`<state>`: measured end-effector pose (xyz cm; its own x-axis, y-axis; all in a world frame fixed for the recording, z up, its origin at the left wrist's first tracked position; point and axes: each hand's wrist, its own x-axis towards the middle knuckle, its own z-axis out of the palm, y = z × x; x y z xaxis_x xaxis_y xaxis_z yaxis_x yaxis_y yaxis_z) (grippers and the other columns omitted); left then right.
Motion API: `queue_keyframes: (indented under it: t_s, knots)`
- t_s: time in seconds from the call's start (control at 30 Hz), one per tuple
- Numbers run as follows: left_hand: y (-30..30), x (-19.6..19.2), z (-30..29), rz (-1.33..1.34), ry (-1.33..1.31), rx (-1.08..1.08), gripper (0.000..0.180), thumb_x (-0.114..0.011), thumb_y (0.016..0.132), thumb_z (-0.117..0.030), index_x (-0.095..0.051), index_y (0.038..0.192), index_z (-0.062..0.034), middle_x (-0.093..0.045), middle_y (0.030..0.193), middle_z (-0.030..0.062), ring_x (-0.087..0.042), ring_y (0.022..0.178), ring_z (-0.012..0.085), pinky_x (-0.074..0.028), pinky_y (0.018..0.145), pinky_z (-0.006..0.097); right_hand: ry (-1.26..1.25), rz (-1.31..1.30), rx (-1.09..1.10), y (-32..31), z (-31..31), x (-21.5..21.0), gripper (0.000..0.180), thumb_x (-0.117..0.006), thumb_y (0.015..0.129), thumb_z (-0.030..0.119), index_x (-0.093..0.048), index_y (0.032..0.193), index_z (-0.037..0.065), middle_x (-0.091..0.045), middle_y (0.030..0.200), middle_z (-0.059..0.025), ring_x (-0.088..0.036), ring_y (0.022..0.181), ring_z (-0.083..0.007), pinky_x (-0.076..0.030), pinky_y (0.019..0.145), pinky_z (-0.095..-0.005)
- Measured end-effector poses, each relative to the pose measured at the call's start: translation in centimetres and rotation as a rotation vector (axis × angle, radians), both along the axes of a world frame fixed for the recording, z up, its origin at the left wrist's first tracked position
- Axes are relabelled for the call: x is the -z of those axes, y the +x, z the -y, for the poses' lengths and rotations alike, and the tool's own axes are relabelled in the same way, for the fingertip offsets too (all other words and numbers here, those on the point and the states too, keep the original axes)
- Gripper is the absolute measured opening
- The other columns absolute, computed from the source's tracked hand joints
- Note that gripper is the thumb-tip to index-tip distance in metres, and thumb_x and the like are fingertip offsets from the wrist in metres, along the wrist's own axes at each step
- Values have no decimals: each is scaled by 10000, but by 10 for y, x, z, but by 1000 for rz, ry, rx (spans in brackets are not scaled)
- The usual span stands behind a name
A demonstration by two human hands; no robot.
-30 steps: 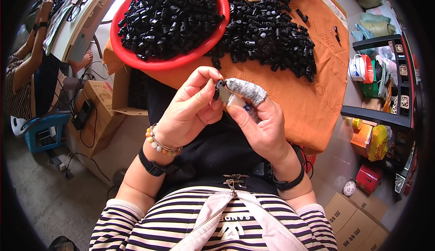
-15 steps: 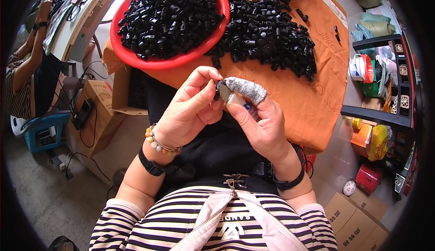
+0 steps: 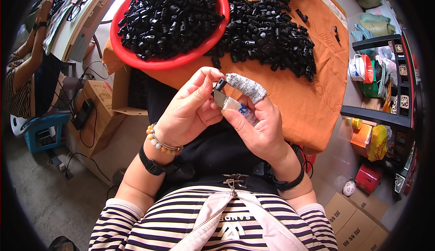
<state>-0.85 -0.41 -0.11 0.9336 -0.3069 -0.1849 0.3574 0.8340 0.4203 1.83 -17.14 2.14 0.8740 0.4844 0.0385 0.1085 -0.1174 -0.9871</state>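
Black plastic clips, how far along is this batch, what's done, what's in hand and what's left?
Looks done, as a guess: the red basin is heaped with black clips. In hand: the left hand pinches one small black clip against a flat blade held by the right hand, whose forefinger wears a grey knit cot. Left: a loose pile spreads over the orange cloth. Which heap is finished, I cannot tell.
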Motion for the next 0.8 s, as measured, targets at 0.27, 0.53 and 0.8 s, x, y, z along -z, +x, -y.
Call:
queue_keyframes:
  t_s: [0.27,0.53,0.8]
  knots:
    - [0,3,-1,48,-27,19,192,-490,953,-266,-481,1100,-142,-496,813,-56,-444,678,24,-353,568,185,11,-27,1,0,-1,-1,380,-629,846,99,-505,1193,5,-616,802,-71,-532,621,-67,-442,555,-218]
    - [1,2,-2,67,-65,36,207,-491,953,-232,-472,1128,-124,-505,833,7,-448,665,53,-372,577,186,80,26,23,3,3,7,386,-611,877,114,-483,1216,-17,-628,917,-76,-547,735,-58,-454,653,-191]
    - [0,-7,12,-54,156,-198,242,-520,935,-173,-463,1149,-77,-547,899,37,-503,698,69,-447,631,208,265,-177,44,0,-2,2,531,-662,834,62,-392,1280,-43,-607,938,-58,-586,840,-70,-463,751,-195]
